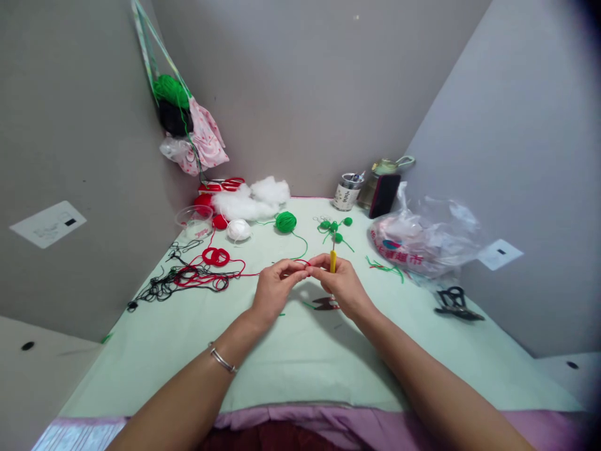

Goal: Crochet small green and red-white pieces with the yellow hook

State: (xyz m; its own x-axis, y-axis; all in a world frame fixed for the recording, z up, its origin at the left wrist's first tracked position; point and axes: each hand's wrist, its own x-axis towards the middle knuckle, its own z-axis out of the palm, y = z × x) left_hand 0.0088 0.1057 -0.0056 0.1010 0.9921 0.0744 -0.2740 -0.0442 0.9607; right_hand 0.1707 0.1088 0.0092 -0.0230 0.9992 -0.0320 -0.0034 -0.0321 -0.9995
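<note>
My left hand point(273, 289) pinches red yarn point(305, 263), with its thumb and fingertips meeting those of my right hand point(346, 287). A yellow-handled crochet hook point(333, 261) stands upright in my right hand, its thin shaft pointing away from me; the fingers of that hand are closed. From my left hand a red strand point(250, 274) runs left to a loose heap of yarn. The worked part of the red yarn is mostly hidden by my fingertips. Below my right hand lies a small dark and red thing point(325, 304), partly covered.
Ahead are a green yarn ball point(286, 222), a white ball point(238, 230), stuffing point(253, 199) and green crocheted pieces point(333, 227). Black yarn point(164, 283) tangles at left. A plastic bag point(422, 241), phone point(385, 195), can point(347, 193) and black scissors point(455, 303) are at right.
</note>
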